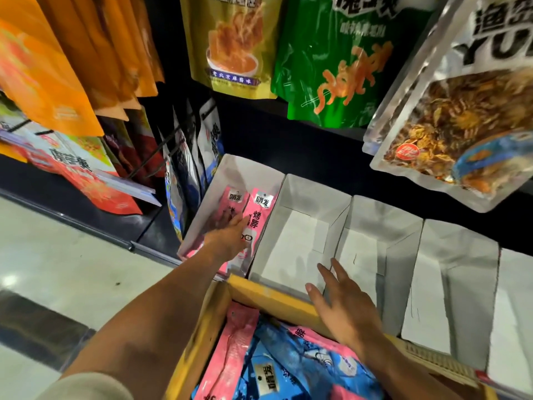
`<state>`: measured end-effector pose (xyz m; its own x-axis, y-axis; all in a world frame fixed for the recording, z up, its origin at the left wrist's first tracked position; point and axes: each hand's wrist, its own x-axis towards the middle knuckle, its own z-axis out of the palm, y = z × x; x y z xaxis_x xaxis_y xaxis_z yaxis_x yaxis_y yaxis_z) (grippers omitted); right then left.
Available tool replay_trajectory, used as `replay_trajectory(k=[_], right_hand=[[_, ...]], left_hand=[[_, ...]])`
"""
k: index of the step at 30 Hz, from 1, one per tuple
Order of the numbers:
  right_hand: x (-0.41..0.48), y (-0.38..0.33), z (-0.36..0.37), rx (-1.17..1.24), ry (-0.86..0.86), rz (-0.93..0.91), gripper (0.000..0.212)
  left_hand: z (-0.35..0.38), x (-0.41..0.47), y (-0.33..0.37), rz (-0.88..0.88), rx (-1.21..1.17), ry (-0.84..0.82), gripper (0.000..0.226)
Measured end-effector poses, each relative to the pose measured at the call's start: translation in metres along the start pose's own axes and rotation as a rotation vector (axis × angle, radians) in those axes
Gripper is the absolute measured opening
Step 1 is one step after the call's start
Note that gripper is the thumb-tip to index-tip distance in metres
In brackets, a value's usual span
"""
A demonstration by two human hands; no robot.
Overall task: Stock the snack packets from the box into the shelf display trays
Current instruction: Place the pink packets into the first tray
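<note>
A row of white cardboard display trays sits on the low shelf. The leftmost tray (230,168) holds pink snack packets (261,215) standing upright. My left hand (229,238) reaches into that tray and holds the pink packets, fingers against their fronts. The tray to its right (291,241) has nothing in it. My right hand (343,304) hovers with fingers spread over the far rim of the brown cardboard box (268,293). The box below me holds several pink (230,350) and blue packets (294,359).
More white trays (450,284) continue to the right. Large hanging bags crowd the space above: orange (43,67), yellow (233,44), green (334,59) and silver (461,111). Packets on wire hooks (184,168) stand left of the trays. Pale floor (72,255) lies at left.
</note>
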<state>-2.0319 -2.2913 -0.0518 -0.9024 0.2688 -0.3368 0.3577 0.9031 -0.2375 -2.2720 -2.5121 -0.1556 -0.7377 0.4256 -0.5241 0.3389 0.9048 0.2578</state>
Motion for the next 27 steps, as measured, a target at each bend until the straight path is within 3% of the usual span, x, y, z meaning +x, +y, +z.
replay_trajectory(k=[7, 13, 17, 22, 27], right_hand=[[0.001, 0.001, 0.001, -0.022, 0.008, -0.001, 0.071], [0.002, 0.001, 0.0, -0.028, -0.011, 0.003, 0.068], [0.003, 0.003, 0.002, -0.016, -0.008, 0.009, 0.067], [-0.001, 0.002, 0.004, 0.025, 0.043, 0.013, 0.062], [-0.001, 0.001, 0.001, 0.003, -0.02, 0.031, 0.065]], left_hand=[[-0.003, 0.003, -0.002, 0.066, 0.215, -0.098, 0.068], [-0.007, 0.004, -0.002, 0.012, 0.013, -0.085, 0.08], [-0.016, -0.014, 0.006, 0.028, 0.063, -0.009, 0.082], [-0.029, -0.039, 0.01, 0.096, 0.076, 0.134, 0.069], [-0.044, -0.08, 0.014, 0.161, 0.029, 0.25, 0.061]])
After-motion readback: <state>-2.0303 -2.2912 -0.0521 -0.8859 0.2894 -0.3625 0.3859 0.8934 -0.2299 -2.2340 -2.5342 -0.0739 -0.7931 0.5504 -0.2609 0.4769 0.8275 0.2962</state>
